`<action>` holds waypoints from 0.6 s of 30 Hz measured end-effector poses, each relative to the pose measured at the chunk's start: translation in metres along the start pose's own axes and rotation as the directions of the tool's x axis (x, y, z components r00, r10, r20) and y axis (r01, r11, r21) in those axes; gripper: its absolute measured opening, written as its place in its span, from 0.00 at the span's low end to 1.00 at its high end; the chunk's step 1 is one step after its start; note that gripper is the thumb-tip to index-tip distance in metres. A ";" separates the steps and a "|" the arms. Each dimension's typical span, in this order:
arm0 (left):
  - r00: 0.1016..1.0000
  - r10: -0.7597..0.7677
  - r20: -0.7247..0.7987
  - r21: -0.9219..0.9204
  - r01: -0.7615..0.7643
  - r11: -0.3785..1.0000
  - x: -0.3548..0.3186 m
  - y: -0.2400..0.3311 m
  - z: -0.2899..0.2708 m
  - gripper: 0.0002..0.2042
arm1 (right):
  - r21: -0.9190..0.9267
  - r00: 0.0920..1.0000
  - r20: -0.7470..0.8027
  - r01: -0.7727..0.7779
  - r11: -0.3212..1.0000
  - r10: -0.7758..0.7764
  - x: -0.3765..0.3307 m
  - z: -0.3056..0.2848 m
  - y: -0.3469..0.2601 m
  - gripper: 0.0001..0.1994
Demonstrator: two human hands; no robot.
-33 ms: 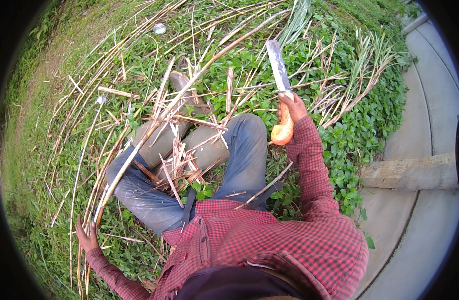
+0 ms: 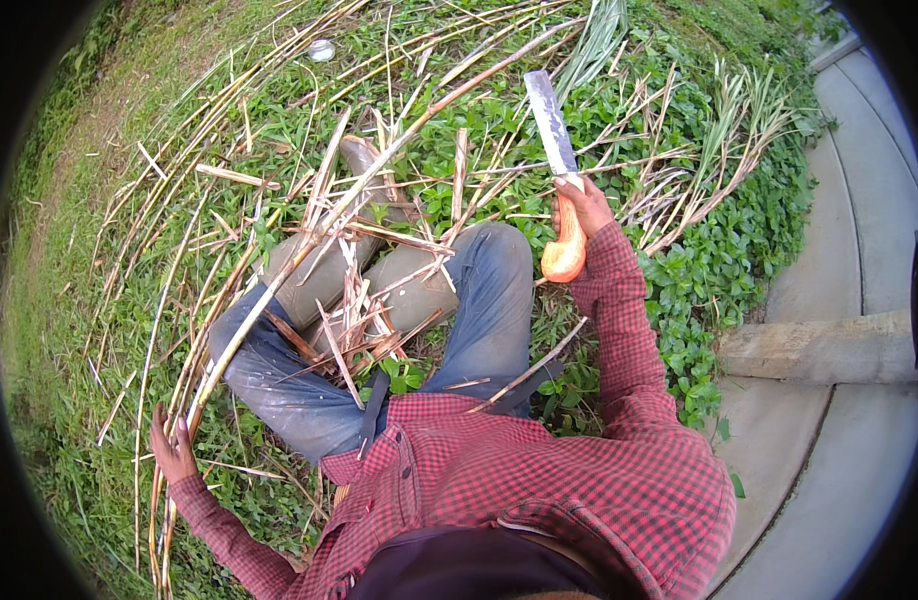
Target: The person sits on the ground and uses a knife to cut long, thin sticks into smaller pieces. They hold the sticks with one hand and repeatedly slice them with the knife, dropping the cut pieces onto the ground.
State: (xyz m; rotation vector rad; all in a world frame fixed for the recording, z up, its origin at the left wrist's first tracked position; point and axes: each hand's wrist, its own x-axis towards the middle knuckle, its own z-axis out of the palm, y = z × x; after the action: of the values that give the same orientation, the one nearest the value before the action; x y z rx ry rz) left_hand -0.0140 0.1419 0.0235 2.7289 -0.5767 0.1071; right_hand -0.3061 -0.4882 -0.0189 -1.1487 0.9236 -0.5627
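My right hand [image 2: 585, 208] is closed round the top of an orange wooden handle, just below the blade of a machete [image 2: 554, 125]. The square-ended blade points away from me, and the bulbous handle end hangs below my fingers. At the lower left, my left hand [image 2: 173, 450] curls round several thin stalks, thumb on one side and fingers on the other. One long, pale stalk [image 2: 309, 247] slants from beside that hand across my left knee to the far grass. Split stalk pieces [image 2: 357, 318] lie heaped over and between my boots.
More long stalks [image 2: 234, 100] curve through the grass on the left. Dry, leafy cuttings [image 2: 714, 165] lie among green plants to the right. Beyond them are concrete slabs [image 2: 829, 190] and a crosswise beam [image 2: 819, 347]. A loose stick [image 2: 534, 365] rests across my lap.
The machete has shifted slightly up and to the left with my right hand. My left hand has also moved a little up, still round the stalks.
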 end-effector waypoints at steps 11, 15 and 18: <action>0.989 0.004 0.149 0.208 -0.036 0.977 0.032 0.031 0.083 0.23 | -0.210 0.969 0.077 -0.214 0.954 0.234 0.156 0.045 -0.035 0.17; 0.976 0.181 -0.118 0.194 -0.156 0.969 0.017 0.018 0.095 0.20 | -0.476 0.844 0.420 -0.109 0.873 0.334 0.089 0.100 -0.018 0.19; 0.957 0.231 -0.175 0.295 -0.173 0.940 0.016 0.023 0.097 0.19 | -0.553 0.673 0.579 -0.089 0.829 0.459 0.035 0.124 -0.042 0.19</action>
State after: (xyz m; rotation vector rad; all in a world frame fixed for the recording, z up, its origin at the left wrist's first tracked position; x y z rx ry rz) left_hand -0.0087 0.0826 -0.0579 2.8629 -0.8356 0.5582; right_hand -0.1800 -0.4656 0.0246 -1.4762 0.5512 0.4086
